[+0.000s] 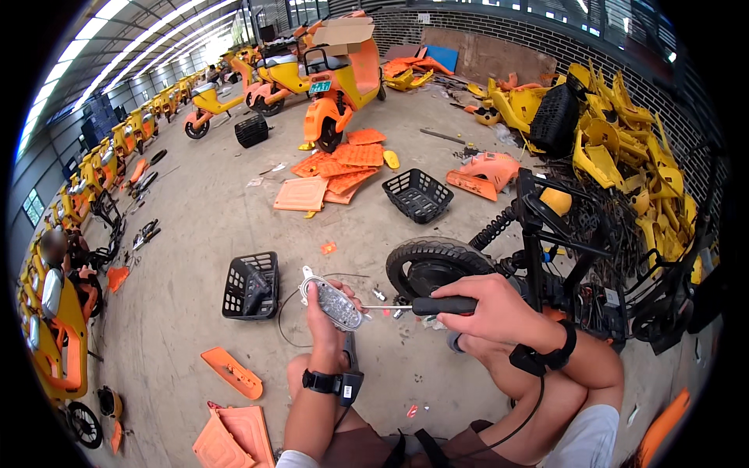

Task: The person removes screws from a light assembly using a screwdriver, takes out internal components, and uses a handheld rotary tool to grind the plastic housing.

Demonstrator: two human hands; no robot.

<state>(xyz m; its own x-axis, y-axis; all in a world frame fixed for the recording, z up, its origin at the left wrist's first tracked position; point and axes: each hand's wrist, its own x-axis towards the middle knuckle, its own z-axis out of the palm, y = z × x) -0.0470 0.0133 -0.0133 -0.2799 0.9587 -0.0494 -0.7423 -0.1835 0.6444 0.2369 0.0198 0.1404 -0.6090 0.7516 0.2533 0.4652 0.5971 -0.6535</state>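
Observation:
My left hand (323, 321) is closed around an oval scooter light (337, 303) with a clear lens and a pale housing, its thumb along one edge. A thin dark cable trails from near the light toward the floor. My right hand (495, 310) grips the black handle of a screwdriver (437, 305). Its metal shaft points left, and the tip reaches the light's right side by my left fingers; whether it sits in a screw cannot be made out. Both wrists wear black straps with small boxes.
A black basket (250, 287) holding a dark power tool stands left of my hands. Another black basket (417, 195) lies ahead. A stripped scooter frame with its wheel (434, 269) is close on the right. Orange panels (335, 168), yellow parts (608, 140) and parked scooters (343, 82) surround me.

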